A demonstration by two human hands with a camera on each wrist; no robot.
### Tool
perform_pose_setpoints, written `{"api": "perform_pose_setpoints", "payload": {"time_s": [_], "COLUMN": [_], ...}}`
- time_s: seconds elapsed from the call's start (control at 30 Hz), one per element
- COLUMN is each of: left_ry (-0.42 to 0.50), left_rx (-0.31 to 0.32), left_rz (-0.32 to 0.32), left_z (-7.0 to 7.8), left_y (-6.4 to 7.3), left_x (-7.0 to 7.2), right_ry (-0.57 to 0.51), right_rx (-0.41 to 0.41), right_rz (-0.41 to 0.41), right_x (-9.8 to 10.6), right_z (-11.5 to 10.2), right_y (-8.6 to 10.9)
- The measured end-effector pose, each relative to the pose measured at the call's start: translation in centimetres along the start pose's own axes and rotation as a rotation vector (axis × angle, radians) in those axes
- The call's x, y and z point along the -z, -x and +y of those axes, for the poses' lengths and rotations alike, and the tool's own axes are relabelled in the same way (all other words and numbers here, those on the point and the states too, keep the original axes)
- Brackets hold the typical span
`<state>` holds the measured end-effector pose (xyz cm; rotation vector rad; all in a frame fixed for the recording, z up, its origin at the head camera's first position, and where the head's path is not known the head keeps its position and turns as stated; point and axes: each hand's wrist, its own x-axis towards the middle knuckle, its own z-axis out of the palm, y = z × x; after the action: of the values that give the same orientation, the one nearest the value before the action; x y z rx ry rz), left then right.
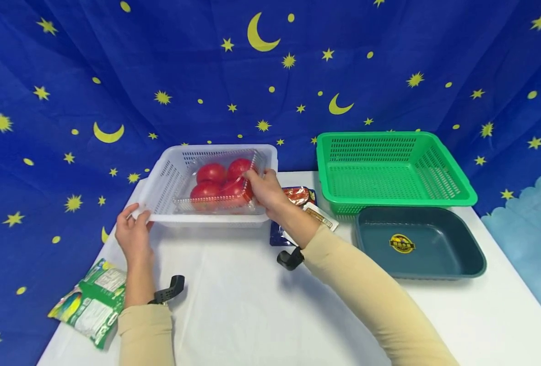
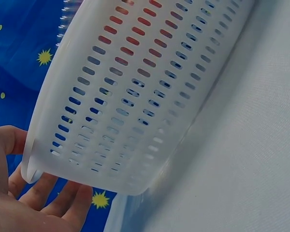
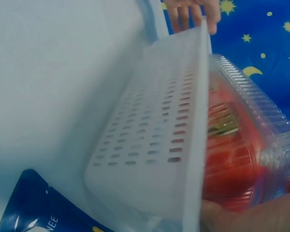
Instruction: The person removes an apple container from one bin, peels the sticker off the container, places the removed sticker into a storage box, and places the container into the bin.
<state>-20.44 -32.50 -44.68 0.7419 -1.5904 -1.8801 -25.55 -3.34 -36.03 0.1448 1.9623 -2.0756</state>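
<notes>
A clear plastic box of red tomatoes (image 1: 213,190) sits tilted inside a white perforated basket (image 1: 206,219) at the back left of the table. My right hand (image 1: 267,192) grips the box by its right end, thumb on top. In the right wrist view, the ribbed lid of the tomato box (image 3: 232,159) rises above the basket rim. With thumb and fingers about the rim, my left hand (image 1: 134,231) holds the basket's front left corner. The left wrist view shows those fingers under the rim, beside the basket wall (image 2: 121,101). My right fingertips are partly hidden.
A green basket (image 1: 396,203) stands at the back right, with a dark teal tray (image 1: 428,244) before it. Packaged items (image 1: 279,234) lie right of the white basket, partly under my right arm. A green snack bag (image 1: 94,305) lies by my left forearm.
</notes>
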Motion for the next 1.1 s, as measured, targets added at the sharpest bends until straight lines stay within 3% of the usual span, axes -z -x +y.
{"api": "perform_pose_setpoints", "payload": {"time_s": [0.43, 0.73, 0.83, 0.97, 1.1], "left_ry": [0.045, 0.043, 0.027, 0.014, 0.011], "left_rx": [0.015, 0.034, 0.025, 0.021, 0.020], "left_rz": [0.006, 0.026, 0.025, 0.021, 0.022], "left_z": [1.1, 0.8, 0.9, 1.0, 0.9], "left_y": [0.5, 0.8, 0.9, 0.9, 0.8], "left_x": [-0.6, -0.4, -0.3, -0.3, -0.4], "right_ry": [0.056, 0.121, 0.137, 0.133, 0.058], "right_rx": [0.071, 0.006, 0.018, 0.029, 0.009], "right_rz": [0.079, 0.089, 0.110, 0.121, 0.111], "right_x": [-1.3, -1.6, -1.6, -1.7, -1.5], "right_z": [1.3, 1.7, 1.6, 1.5, 1.4], "right_y": [-0.8, -0.8, -0.9, -1.2, -1.7]}}
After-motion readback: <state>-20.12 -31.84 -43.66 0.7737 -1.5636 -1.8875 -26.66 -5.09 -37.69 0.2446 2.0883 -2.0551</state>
